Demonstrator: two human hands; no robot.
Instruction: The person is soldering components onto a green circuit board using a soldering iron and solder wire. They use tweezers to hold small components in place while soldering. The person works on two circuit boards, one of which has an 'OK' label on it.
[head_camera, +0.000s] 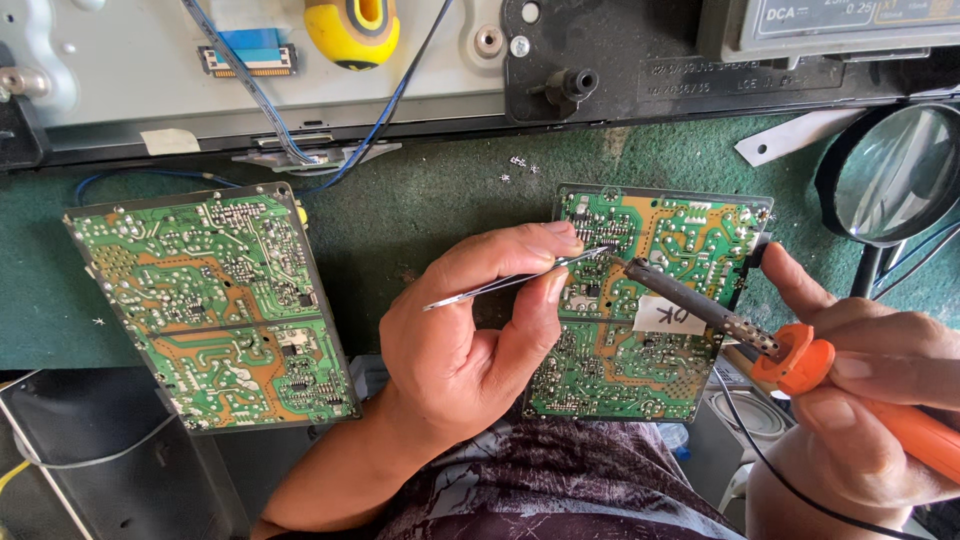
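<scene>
Rework mid-joint: left hand (470, 340) pinching tweezers (515, 280), right hand (860, 400) closed around soldering iron (730, 320), both tips meeting on right circuit board (640, 300), flat on green surface (430, 200). Second board (215, 305) untouched.

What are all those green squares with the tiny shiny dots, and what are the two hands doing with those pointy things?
This picture comes from a camera worn on a person's head, looking down at their own two hands. The green squares are circuit boards, the insides of electric machines. One green circuit board lies to the left on the dark green mat. The other green circuit board with a white sticker sits under the hands. The left hand pinches thin silver metal tweezers. The right hand holds an orange-handled soldering iron, a hot tool that melts metal. Both tips meet near the top of that board. A round black-rimmed magnifying glass stands to the right, and a yellow tool handle lies at the top.
</scene>
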